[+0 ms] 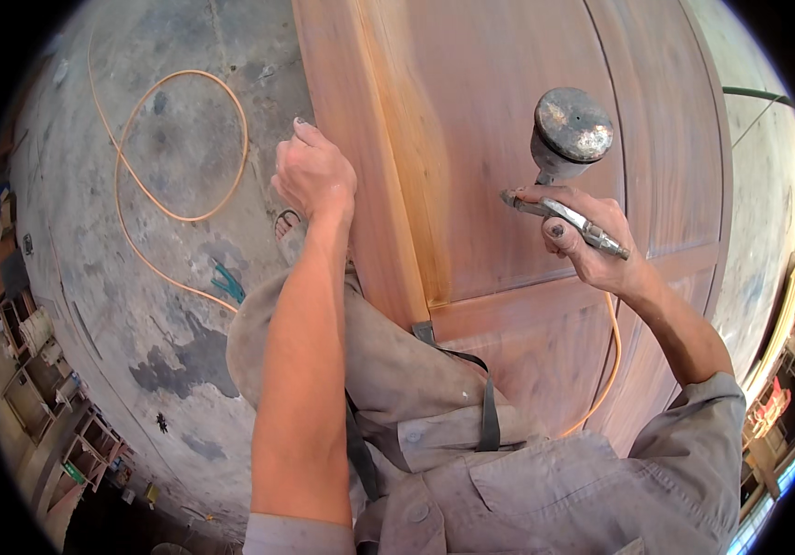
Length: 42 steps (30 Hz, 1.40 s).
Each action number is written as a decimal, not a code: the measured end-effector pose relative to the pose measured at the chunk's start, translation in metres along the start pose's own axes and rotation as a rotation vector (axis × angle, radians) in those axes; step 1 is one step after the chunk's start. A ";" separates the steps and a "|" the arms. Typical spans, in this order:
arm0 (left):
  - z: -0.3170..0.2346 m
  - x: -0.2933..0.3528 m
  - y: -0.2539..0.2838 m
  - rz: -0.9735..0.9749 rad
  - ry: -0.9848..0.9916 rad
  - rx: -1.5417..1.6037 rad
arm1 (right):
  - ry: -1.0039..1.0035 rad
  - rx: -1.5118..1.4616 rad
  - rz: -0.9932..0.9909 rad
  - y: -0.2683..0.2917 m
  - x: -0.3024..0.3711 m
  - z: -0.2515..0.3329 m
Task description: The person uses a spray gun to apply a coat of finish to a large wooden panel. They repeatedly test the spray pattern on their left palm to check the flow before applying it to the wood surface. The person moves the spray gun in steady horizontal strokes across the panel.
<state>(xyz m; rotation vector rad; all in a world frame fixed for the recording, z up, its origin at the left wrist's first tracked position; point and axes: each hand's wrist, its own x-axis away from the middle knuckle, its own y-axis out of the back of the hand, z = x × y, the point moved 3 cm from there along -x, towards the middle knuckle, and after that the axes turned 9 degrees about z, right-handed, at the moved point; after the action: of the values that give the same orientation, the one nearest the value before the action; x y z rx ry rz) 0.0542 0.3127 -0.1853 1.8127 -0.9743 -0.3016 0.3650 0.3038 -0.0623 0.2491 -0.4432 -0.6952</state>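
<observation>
My right hand (617, 264) is wrapped round a metal spray gun (585, 229), with its round, stained paint cup (573, 128) standing above the fingers. The gun is over a large reddish-brown wooden door panel (517, 120), which has a paler yellowish strip (406, 148) along its left side. Beyond the panel's left edge, my left hand (317, 174) is raised with its fingers curled closed; nothing shows sticking out of it, and its palm is hidden. An orange air hose (616, 347) comes into sight below my right wrist and runs down across the panel.
More orange hose (246, 139) lies looped on the stained concrete floor (175, 277) at left. A small teal object (228, 280) lies near my knee. A dark strap (488, 407) hangs over my trousers. Wooden pieces and clutter (41, 338) line the far left; more stands at far right.
</observation>
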 end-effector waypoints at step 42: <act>-0.001 0.003 0.000 0.032 0.047 0.018 | -0.046 -0.053 0.150 -0.024 0.037 0.002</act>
<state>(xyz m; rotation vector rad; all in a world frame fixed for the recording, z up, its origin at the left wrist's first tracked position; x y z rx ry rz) 0.0565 0.3114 -0.1843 1.8110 -0.9754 -0.2296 0.3754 0.2614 -0.0581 0.1482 -0.4817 -0.5662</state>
